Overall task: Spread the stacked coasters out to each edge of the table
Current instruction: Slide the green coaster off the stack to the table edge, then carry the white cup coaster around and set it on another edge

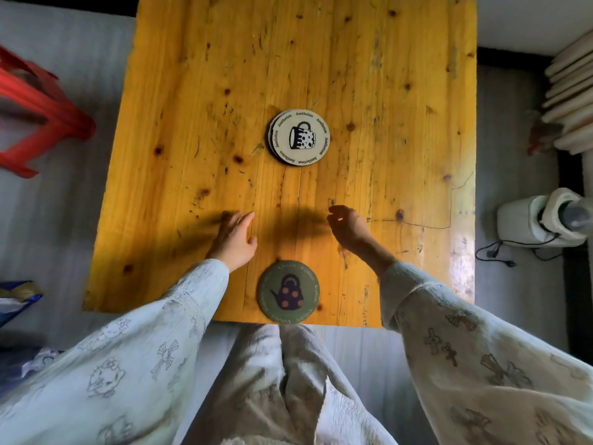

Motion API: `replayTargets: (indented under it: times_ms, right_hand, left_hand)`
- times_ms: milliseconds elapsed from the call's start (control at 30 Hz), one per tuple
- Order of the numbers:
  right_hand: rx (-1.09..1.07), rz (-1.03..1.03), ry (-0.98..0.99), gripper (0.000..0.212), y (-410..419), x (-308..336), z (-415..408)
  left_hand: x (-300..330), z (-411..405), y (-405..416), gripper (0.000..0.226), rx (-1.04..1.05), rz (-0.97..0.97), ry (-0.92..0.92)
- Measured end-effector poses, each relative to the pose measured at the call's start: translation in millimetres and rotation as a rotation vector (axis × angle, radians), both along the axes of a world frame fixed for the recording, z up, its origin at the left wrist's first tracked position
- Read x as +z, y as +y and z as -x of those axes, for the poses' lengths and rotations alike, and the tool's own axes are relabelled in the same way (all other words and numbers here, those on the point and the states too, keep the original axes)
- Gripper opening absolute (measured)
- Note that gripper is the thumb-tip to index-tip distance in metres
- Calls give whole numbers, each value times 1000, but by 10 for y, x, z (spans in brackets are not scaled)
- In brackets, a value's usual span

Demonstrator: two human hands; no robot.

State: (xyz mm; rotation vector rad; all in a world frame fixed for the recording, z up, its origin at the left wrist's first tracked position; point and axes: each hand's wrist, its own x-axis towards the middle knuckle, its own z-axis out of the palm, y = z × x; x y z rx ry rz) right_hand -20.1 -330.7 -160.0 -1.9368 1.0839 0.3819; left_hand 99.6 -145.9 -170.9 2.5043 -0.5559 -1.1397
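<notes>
Ringing the cream top coaster of the stack [299, 137] at mid-table is the repeated word "Aesthetics", while a green teapot coaster [288, 291] lies at the near edge between the empty, loosely spread left hand [235, 240] and half-curled right hand [348, 229].

A yellow wooden table [385, 91] on a pale grey floor [64, 203].
A red plastic stool [38, 110] stands left; stacked pale boards [571, 101] and a white appliance [542, 220] with a black cord [500, 252] sit right.
</notes>
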Motion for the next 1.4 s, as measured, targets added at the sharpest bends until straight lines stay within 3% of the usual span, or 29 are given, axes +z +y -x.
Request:
replayTargets:
  times_ms: [100, 200, 300, 567, 700, 733, 900, 1100, 1400]
  right_hand:
    - [-105, -68, -26, 39, -205, -61, -368]
    - [-475, -337, -104, 40, -385, -106, -698]
    - [-734, -508, -216, 18, -520, -104, -960]
    - [-942, -393, -252, 27, -590, -185, -1232]
    - [-964, -378, -286, 5, -500, -88, -1238]
    - [-947, -389, -314, 14, -475, -46, -1196]
    - [-824, -370, -438, 19, -467, 226, -664]
    - [-887, -296, -449, 17, -450, 569, 280]
    - [-1100, -288, -596, 19, -505, 991, 1967]
  left_hand:
    - [-107, -264, -158, 72, -135, -56, -55]
    - [-232, -492, -277, 93, -240, -112, -95]
    - [-353, -581, -272, 102, -289, -140, -110]
    - [-418, -571, -291, 103, -326, -213, -207]
    - [-412, -580, -279, 103, -335, -212, -192]
    - [-408, -581, -277, 103, -332, -208, -186]
    - [-301, -559, -303, 97, -321, -218, -165]
    - [11, -417, -644, 76, -176, -224, -43]
    - [582, 859, -1150, 50, -256, 92, 13]
